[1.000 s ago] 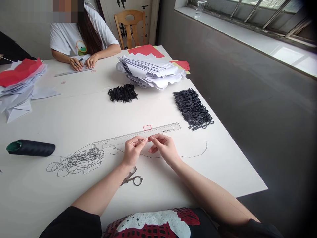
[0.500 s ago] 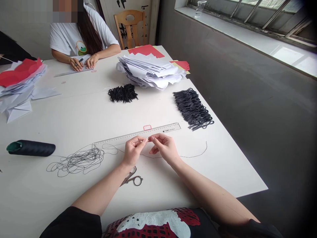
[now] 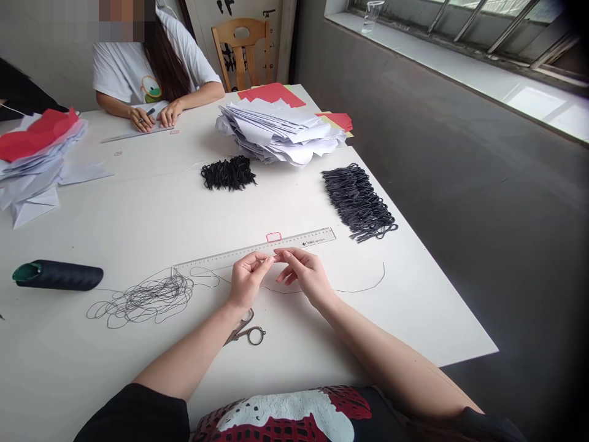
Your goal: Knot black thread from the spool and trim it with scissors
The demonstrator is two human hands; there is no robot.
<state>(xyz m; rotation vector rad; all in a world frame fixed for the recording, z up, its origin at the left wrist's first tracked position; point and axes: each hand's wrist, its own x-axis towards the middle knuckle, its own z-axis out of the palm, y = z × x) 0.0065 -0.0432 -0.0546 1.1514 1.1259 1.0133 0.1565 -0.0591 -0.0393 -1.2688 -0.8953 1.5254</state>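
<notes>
My left hand (image 3: 251,279) is closed in a pinch over the near edge of a clear ruler (image 3: 317,237). Its fingertips meet those of my right hand (image 3: 306,270), whose thumb and forefinger pinch too while the other fingers curl loosely. A thin black thread (image 3: 361,291) runs to and under both hands; the bit between the fingertips is too fine to see well. To the left it leads into a loose tangle of thread (image 3: 142,301). Beyond that lies a dark thread spool (image 3: 64,275) on its side. Scissors (image 3: 243,331) lie partly hidden under my left forearm.
Looped black cords (image 3: 356,199) lie in a row at the right, with a smaller black bundle (image 3: 229,173) farther back. Behind stands a stack of white paper (image 3: 280,132). More red and white paper (image 3: 41,141) is at the left. A person (image 3: 161,80) sits across the table.
My right hand's fingers have shifted slightly at the pinch, with the forefinger reaching a little farther left. My left hand and the things on the table stay put.
</notes>
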